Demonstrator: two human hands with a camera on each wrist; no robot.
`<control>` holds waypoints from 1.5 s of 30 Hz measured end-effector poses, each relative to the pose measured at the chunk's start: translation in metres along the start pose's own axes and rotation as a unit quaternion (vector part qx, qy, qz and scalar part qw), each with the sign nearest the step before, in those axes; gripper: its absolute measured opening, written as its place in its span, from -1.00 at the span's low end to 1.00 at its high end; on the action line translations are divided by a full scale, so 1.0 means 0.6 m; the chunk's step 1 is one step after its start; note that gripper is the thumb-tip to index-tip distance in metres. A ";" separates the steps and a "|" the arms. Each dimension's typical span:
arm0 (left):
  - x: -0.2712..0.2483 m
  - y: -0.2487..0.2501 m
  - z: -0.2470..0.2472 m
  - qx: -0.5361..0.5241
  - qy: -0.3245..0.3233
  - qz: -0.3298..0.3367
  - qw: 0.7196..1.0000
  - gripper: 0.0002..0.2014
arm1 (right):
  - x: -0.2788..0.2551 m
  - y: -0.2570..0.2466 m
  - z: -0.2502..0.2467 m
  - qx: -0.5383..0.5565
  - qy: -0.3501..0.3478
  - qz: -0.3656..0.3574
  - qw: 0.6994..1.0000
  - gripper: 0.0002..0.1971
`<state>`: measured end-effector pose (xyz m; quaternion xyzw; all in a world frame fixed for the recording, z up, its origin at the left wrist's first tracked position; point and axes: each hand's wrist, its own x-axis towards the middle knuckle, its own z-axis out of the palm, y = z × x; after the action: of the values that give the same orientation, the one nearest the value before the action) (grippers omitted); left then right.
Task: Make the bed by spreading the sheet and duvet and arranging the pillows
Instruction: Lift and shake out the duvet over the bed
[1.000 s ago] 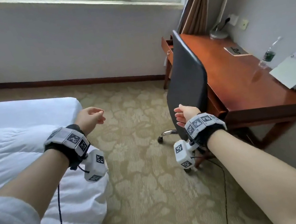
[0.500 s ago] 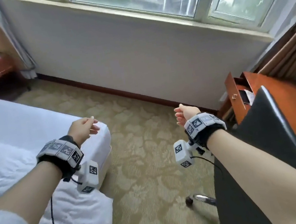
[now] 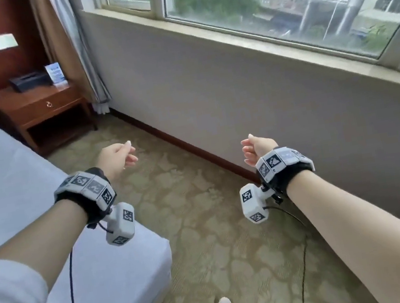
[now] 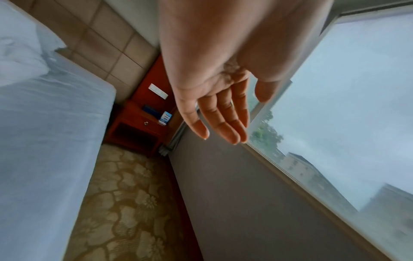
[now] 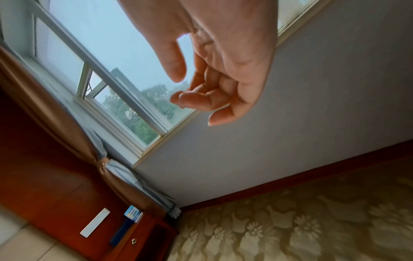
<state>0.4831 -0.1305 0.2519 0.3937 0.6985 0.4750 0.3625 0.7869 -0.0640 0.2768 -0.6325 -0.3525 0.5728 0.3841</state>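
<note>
Head view: the left hand [image 3: 116, 156] and the right hand [image 3: 256, 149] are held out over the patterned carpet [image 3: 202, 203] at mid-frame, both empty, with fingers loosely relaxed and nothing gripped. The bed [image 3: 9, 181], covered by a white sheet, fills the left side of the frame, its corner at lower centre; a white pillow [image 4: 20, 44] is seen in the upper left of the left wrist view, though blur makes it hard to say whether duvet lies there too. The step in hand is judged to be a walk along the window side toward the nightstand [image 3: 42, 105] in the upper left. It would be done well if the bed edge is kept close on the left, the trailing wrist cables are kept clear of the feet, and the bedding is reached for only once the head of the bed is squarely faced, so that both hands can take an edge evenly.
</note>
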 end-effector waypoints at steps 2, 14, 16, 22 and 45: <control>0.083 0.014 0.004 -0.011 0.040 -0.007 0.999 -0.68 | 0.092 -0.051 0.046 -0.013 -0.031 0.004 0.999 -0.62; 0.427 -0.035 -0.164 -0.070 0.265 -0.125 0.954 -0.70 | 0.420 -0.242 0.522 -0.177 -0.264 -0.011 0.948 -0.68; 0.484 -0.047 -0.209 -0.089 0.307 -0.136 0.937 -0.70 | 0.456 -0.270 0.605 -0.197 -0.296 -0.019 0.934 -0.66; 0.595 -0.069 -0.356 -0.160 0.421 -0.167 0.877 -0.73 | 0.524 -0.374 0.882 -0.258 -0.364 -0.069 0.892 -0.66; 0.446 -0.349 -0.750 -0.305 0.743 -0.379 0.460 -0.57 | 0.242 -0.067 1.802 -0.519 -0.678 -0.054 0.518 -0.65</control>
<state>-0.0707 -0.1113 0.1467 -0.5475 0.5945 0.5866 -0.0517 -0.2760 0.1716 0.1942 -0.1195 -0.7740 0.5222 -0.3375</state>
